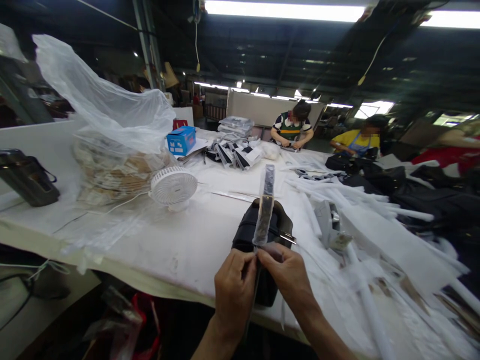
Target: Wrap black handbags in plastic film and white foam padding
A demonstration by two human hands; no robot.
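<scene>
Both hands' (234, 290) (287, 275) fingertips hide clear sleeve's (264, 210) lower end.

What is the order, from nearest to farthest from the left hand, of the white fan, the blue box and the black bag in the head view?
1. The black bag: just behind the left hand, which pinches a plastic sleeve.
2. The white fan: to the left, mid-table.
3. The blue box: far back on the left.
</scene>
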